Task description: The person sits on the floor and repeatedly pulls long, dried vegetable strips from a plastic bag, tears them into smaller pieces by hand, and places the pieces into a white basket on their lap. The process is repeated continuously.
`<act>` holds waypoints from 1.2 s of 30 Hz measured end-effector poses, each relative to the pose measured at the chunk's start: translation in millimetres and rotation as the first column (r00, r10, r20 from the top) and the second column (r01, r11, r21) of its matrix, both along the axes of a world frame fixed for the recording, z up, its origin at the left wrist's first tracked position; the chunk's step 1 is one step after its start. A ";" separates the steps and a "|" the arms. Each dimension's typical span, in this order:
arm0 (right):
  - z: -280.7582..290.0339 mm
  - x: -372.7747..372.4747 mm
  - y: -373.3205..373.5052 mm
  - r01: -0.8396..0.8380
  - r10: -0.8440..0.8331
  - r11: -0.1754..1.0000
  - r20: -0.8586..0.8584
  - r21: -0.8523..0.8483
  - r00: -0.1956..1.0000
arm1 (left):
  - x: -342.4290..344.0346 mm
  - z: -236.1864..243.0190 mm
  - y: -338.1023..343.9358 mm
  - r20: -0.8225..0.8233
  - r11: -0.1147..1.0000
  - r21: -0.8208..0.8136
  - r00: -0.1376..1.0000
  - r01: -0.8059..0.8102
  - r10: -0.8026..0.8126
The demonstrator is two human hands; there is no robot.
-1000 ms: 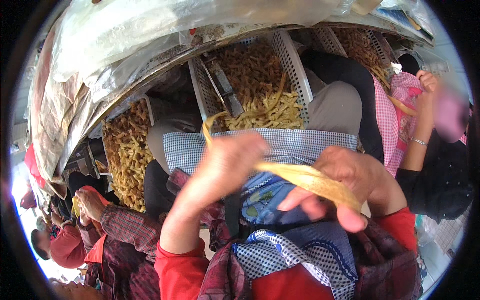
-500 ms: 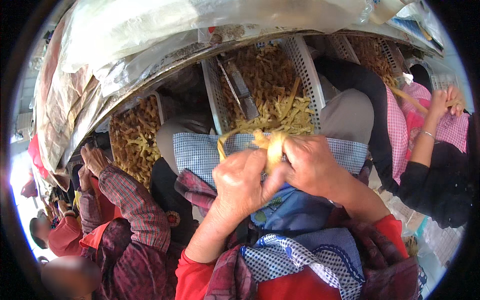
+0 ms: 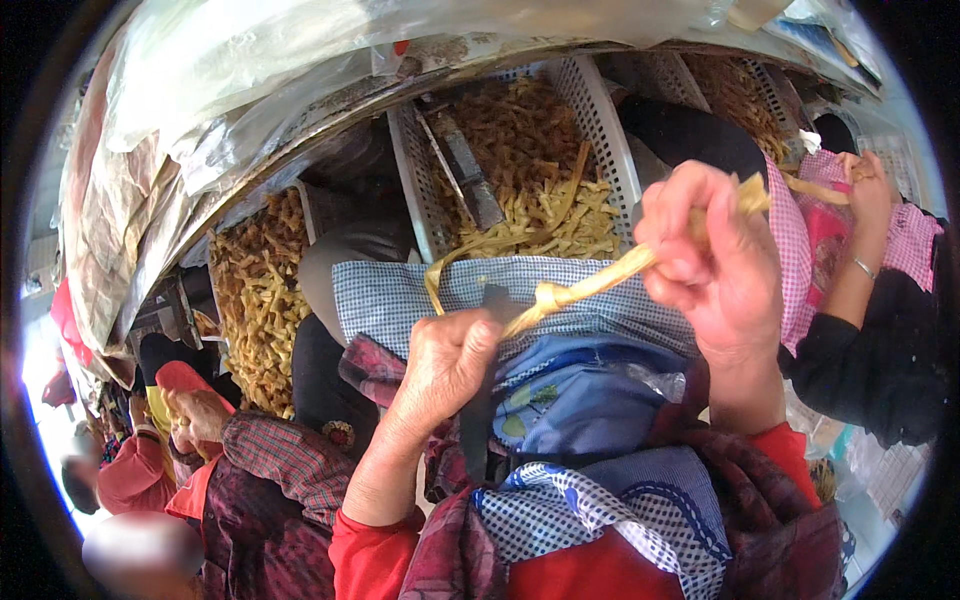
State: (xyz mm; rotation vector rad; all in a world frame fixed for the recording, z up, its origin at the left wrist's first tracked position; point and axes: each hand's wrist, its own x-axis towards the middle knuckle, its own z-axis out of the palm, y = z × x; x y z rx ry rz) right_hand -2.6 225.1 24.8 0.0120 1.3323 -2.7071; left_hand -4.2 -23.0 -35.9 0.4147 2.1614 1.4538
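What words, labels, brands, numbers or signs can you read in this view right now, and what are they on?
None that I can read.
Yellowish strip in the left hand and right hand: no lettering visible.
White crate: no lettering visible.
Bluish sheet, upper right: too small and blurred to tell.

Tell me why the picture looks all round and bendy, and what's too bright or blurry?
In the head view, the fisheye lens leaves black corners and probably exaggerates the curve of the table edge; in the head view, the far left glares white and the plastic sheet shines; in the head view, a lower-left patch is smeared, but the knotted yellow strip looks fairly clear.
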 end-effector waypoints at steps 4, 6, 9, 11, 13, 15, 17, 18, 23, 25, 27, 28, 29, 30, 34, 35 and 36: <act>-16.9 -9.8 -9.8 0.016 -0.009 0.982 -0.037 0.190 0.999 | -5.5 23.4 19.3 0.033 1.000 0.010 0.999 0.014 -0.014; -38.1 -20.0 -13.8 0.019 -0.017 0.948 -0.008 0.318 1.000 | -9.5 13.3 5.8 0.027 0.998 -0.049 0.999 -0.026 0.028; -69.7 -48.9 -31.1 0.082 -0.051 0.776 -0.066 0.626 0.996 | -34.9 -18.1 -8.4 -0.127 0.968 -0.031 0.962 -0.247 0.242; -78.9 -81.8 -45.4 0.105 -0.066 0.472 -0.083 0.875 0.994 | -69.9 -19.0 -8.1 -0.101 0.908 -0.089 0.911 -0.409 0.401; -94.7 -109.6 -54.6 0.338 -0.094 0.341 -0.327 0.877 0.941 | -93.8 -18.6 1.6 -0.008 0.875 -0.045 0.876 -0.482 0.482; -102.1 -110.7 -51.7 0.265 -0.032 0.164 -0.264 0.950 0.964 | -87.7 -49.9 3.8 0.195 0.890 -0.030 0.870 -0.455 0.452; -109.3 -90.7 -55.5 0.102 0.051 0.149 -0.110 0.984 0.993 | -49.2 -70.3 6.2 0.357 0.856 0.060 0.812 -0.514 0.463; -110.7 -75.7 -47.2 0.272 0.044 0.100 -0.277 0.957 0.960 | -37.3 -65.2 6.6 0.529 0.816 0.021 0.699 -0.578 0.481; -55.6 -12.8 -39.2 0.503 0.237 0.213 -0.544 0.838 0.805 | 13.7 -27.4 2.1 0.163 0.916 0.019 0.905 -0.402 0.393; -29.3 9.7 -55.8 0.211 0.534 0.093 -0.228 0.973 0.815 | 6.7 8.0 14.8 -0.422 0.962 -0.271 0.895 0.024 -0.141; -24.1 6.3 -50.2 0.149 0.491 0.088 -0.173 0.985 0.854 | 12.8 20.1 25.1 -0.305 0.989 -0.141 0.948 0.043 -0.085; -24.8 -7.4 -33.7 0.209 0.447 0.064 -0.215 0.976 0.868 | 16.0 28.2 28.3 -0.165 0.994 -0.085 0.983 0.065 -0.078; -28.5 -18.4 -16.9 0.260 0.395 0.028 -0.250 0.965 0.884 | 20.2 33.1 24.2 -0.098 0.982 -0.131 0.984 0.138 -0.152; -32.0 -27.8 -2.3 0.160 0.343 -0.078 -0.124 0.984 0.931 | 15.0 42.6 21.0 -0.199 0.974 -0.191 0.967 0.119 -0.157; -15.9 -4.6 4.3 -0.483 0.670 0.183 0.251 0.856 0.699 | -34.9 53.1 23.0 -0.467 0.961 -0.274 0.878 -0.035 -0.102; -8.8 -7.9 2.8 -0.731 0.863 0.318 0.134 0.604 0.486 | -44.7 41.3 21.9 -0.429 0.954 -0.299 0.897 -0.028 -0.108; -6.1 -2.6 -5.0 -0.659 0.812 0.561 -0.181 0.501 0.555 | -46.6 23.9 16.8 -0.327 0.981 -0.173 0.934 0.090 -0.143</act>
